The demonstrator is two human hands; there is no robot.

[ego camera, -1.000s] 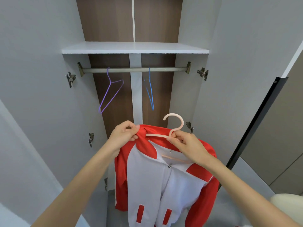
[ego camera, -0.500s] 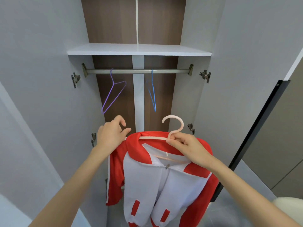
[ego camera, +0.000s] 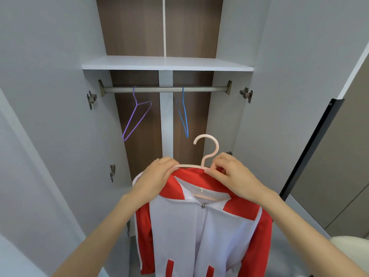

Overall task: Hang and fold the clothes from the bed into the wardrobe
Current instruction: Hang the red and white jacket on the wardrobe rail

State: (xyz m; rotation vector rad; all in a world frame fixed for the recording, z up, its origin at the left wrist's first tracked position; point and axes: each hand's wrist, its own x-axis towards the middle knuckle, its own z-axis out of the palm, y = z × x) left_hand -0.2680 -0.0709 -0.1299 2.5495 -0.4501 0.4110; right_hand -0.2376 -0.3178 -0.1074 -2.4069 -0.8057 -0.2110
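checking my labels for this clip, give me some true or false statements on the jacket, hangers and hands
1. The jacket hangs on a pink hanger. True.
2. The pink hanger is hooked over the rail. False: its hook is in the air below the rail.
3. A purple hanger and a blue hanger hang bare on the rail. True.
4. The left hand hangs free. False: it grips the jacket's shoulder.
5. The right hand pinches the pink hanger below its hook. True.
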